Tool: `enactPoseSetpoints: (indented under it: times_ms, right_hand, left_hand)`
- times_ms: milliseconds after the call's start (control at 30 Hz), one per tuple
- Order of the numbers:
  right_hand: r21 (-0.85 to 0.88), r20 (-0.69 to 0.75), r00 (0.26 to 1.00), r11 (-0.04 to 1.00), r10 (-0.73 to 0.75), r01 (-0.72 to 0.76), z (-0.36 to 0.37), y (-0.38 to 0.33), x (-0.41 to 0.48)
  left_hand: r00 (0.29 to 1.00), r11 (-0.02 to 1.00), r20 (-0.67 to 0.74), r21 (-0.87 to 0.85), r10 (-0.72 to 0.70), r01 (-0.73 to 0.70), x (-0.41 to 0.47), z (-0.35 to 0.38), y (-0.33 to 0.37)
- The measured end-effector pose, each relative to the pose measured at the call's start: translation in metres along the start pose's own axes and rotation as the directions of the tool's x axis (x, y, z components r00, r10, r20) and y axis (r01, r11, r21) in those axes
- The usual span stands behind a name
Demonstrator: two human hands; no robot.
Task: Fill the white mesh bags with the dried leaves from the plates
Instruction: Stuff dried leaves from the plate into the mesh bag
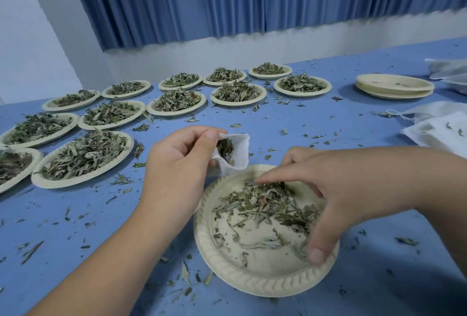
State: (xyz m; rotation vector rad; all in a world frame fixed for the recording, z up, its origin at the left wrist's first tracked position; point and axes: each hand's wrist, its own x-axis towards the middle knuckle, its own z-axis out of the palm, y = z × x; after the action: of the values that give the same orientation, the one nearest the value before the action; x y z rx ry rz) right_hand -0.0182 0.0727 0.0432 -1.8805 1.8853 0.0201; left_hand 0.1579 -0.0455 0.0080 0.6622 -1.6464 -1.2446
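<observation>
Over the near plate [262, 277] on the blue counter [75, 240], your right hand [353, 189] is spread wide, fingers and thumb curled down around the thinned-out dried leaves [267, 204] as if raking them together; whether any are pinched yet, you cannot tell from this view. Your left hand [177, 161] is closed on the rim of a small white mesh bag [235, 154], thumb and fingers pinching the cloth so its mouth gapes toward the plate, with a few leaves already showing inside. The bag hangs just beyond the plate's far rim, touching or nearly touching it. Treat the leaves as feather-light and brittle: they likely crumble if squeezed and scatter easily, as the litter of bits across the counter suggests, so gather them in a loose cupped pinch rather than a tight fist. The bag is soft and limp and will likely collapse shut unless you keep hold of the hem and stretch the opening. Full plates [83, 156] wait in rows to your left; emptied plates [394, 85] are stacked at the far right, near more bags [437, 128].
</observation>
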Motion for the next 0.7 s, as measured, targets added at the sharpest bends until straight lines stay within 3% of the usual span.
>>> enactPoseSetpoints:
  times_ms: [367, 700]
  right_hand:
    - [-0.178, -0.078, 0.994, 0.98, 0.072, -0.085, 0.013, -0.01, 0.006]
    - [-0.186, -0.176, 0.982, 0.978, 0.062, -0.095, 0.014, -0.02, 0.014]
  left_hand:
    - [1.0, 0.999, -0.014, -0.039, 0.002, -0.003, 0.0, 0.0, 0.003]
    - [0.994, 0.997, -0.077, 0.037, 0.075, -0.072, 0.009, -0.012, -0.004]
